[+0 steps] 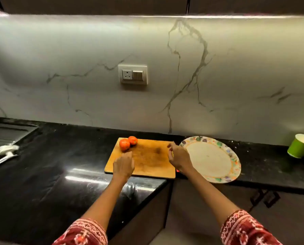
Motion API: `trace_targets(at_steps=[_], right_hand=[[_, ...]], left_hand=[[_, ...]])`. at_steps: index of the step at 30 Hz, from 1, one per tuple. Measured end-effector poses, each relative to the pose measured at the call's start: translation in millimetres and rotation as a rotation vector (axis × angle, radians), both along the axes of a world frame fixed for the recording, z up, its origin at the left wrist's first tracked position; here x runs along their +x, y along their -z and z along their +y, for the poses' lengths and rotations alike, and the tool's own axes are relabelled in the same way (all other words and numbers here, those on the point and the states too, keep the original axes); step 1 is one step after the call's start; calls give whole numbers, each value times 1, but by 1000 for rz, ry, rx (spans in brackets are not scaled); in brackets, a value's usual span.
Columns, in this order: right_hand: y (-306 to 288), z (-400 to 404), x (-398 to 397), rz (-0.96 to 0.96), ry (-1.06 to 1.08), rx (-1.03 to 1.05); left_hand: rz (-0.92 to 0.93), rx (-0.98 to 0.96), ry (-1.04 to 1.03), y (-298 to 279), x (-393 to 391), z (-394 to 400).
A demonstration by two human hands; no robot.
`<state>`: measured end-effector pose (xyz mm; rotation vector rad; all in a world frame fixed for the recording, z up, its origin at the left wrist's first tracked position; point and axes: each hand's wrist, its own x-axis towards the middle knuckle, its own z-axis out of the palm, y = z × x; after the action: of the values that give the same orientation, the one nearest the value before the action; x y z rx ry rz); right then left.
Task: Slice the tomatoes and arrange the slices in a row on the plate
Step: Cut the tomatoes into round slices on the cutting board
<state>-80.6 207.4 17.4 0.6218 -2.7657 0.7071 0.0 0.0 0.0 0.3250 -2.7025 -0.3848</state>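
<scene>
Tomatoes [128, 143], two of them, sit whole and touching at the board's [147, 160] far left corner; we have cut nothing yet, and the plate [233, 160] just right of the board holds no slices. No knife shows. Our left hand [123, 165] hovers near the tomatoes, fingers loosely curled, holding nothing; our right hand [178, 157] hangs at the board's right edge, empty too. Most of the board lies bare for cutting.

Your two sleeves [82, 233] are dark red, printed with a pale pink and white woven-style pattern. Each ends short of the elbow, forearms bare below. No rings, watch or bangles visible on either hand [123, 164].
</scene>
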Motion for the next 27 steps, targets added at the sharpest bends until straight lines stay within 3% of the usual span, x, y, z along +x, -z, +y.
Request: trace_targets(at_steps=[4, 10, 13, 18, 22, 27], right_hand=[[52, 16, -4, -174, 182, 92], [89, 12, -12, -181, 281, 226], [99, 8, -21, -263, 390, 280], [84, -4, -35, -237, 505, 368], [87, -14, -41, -324, 550, 331], [78, -7, -48, -544, 510, 99]], left_hand=[[-213, -13, -21, 26, -12, -5], [-111, 44, 18, 60, -38, -23], [-134, 83, 14, 65, -44, -32], [-176, 76, 13, 75, -51, -50], [-230, 74, 8, 80, -50, -65], [-260, 39, 1, 74, -55, -86]])
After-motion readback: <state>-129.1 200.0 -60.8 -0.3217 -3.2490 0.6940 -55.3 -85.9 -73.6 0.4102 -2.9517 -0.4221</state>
